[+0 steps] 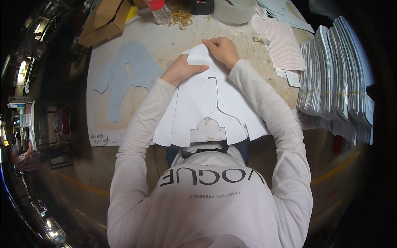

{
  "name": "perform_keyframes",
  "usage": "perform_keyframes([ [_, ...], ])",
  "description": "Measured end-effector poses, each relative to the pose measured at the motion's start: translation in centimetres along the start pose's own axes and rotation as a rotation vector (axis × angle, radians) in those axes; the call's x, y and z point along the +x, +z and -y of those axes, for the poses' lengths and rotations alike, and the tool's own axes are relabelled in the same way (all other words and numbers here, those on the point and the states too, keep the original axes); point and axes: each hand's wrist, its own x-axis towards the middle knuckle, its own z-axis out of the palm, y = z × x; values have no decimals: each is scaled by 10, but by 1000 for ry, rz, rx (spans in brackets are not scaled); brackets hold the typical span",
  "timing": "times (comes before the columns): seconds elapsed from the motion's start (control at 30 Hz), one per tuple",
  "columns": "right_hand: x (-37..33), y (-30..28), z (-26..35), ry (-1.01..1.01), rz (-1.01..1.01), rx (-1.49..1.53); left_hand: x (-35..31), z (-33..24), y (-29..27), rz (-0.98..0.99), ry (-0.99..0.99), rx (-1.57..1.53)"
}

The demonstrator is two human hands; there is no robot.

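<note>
White cut-out sheets (196,99), shaped like curved pattern pieces, lie over the near edge of the table in front of me. At least two overlap and do not line up, so their lower ends fan out. My left hand (184,69) grips their upper left side, thumb on top and the other fingers hidden behind. At the rounded top, my right hand (223,50) pinches the edge of the upper sheet between thumb and fingers. Left of my left hand, a light blue cut-out piece (124,70) of similar outline lies flat on the table.
Tall bundled stacks of cut pieces (335,78) stand at the right edge. Pink checked paper (281,43) lies near them. At the back are a cardboard box (105,20), a red-capped clear jar (160,13), a rubber-band heap (180,18) and a translucent tub (235,11).
</note>
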Motion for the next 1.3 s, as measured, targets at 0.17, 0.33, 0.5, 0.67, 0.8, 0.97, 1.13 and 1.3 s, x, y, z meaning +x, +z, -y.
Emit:
perform_keyframes([
  [0.17, 4, 2, 4, 83, 9, -72, -37, 1, 5, 8, -85, 35],
  [0.33, 5, 2, 5, 111, 29, -74, -85, -1, 14, 13, -134, 22],
  [0.5, 5, 2, 7, 122, 32, -93, -123, 4, 22, 37, -172, -44],
  [0.67, 5, 2, 8, 124, 26, -109, -151, 7, 26, 107, -213, -77],
  [0.8, 5, 2, 7, 114, 29, -120, -172, 7, 30, 165, -205, -177],
  [0.97, 5, 2, 8, 133, 19, -93, -195, 5, 35, 145, -290, -223],
  [1.13, 5, 2, 7, 121, 35, -91, -211, 3, 40, 131, -412, -268],
  [1.3, 13, 1, -4, 61, 70, -49, -215, -15, 5, 459, -363, -80],
])
